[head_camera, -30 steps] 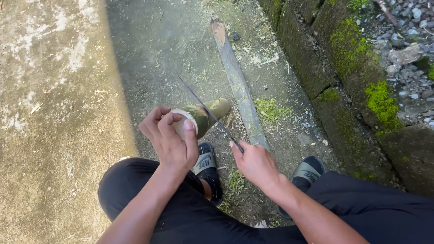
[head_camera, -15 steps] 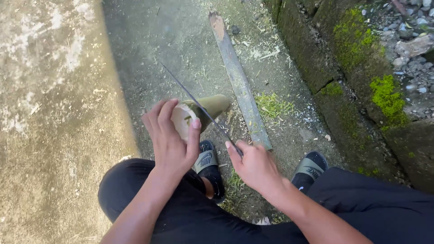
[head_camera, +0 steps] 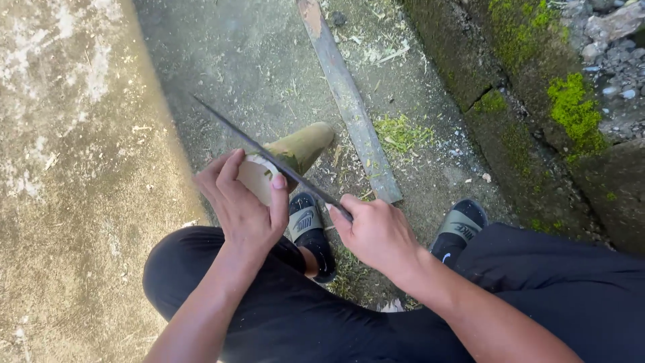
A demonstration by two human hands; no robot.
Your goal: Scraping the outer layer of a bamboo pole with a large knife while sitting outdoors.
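At frame centre the left hand (head_camera: pixel 245 205) grips the pale cut end of a green bamboo section (head_camera: pixel 295 153), thumb up on its rim. The right hand (head_camera: pixel 379 232) is clenched on the handle of a long knife (head_camera: pixel 269 158), its blade lying across that cut end. A weathered plank (head_camera: pixel 349 101) lies just beyond on the concrete ground (head_camera: pixel 222 60).

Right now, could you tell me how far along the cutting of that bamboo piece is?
Done: shavings litter the ground and the bamboo piece's near end shows pale, trimmed flesh. In hand: the left hand steadies it while the right hand lays the long blade across that end. Left: its far part remains green-skinned.
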